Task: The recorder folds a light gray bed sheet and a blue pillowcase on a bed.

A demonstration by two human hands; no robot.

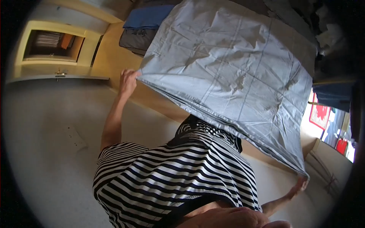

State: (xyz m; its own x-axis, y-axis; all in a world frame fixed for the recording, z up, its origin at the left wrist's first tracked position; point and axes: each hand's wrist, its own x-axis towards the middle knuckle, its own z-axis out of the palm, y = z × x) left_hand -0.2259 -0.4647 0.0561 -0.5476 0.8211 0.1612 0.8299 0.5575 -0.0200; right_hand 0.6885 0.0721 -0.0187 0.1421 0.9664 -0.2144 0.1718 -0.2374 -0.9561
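A large light grey cloth (228, 62), marked with fold creases and seam lines, stretches out in front of me. My left hand (129, 81) grips its near left corner between the fingertips. At the near right corner, my right hand (300, 185) holds the same cloth, partly covered by its edge. The near edge is pulled taut between both hands and shows several layers along it. It passes over the waist of my black-and-white striped clothing (182, 171).
Blue folded fabric (149, 17) lies on dark grey bedding (135, 42) beyond my left hand. A yellowish wooden side panel (154, 99) runs below the cloth. Far left is a cabinet with an open compartment (51, 42). At right are dark blue fabric (332, 95) and a red-bordered panel (319, 115).
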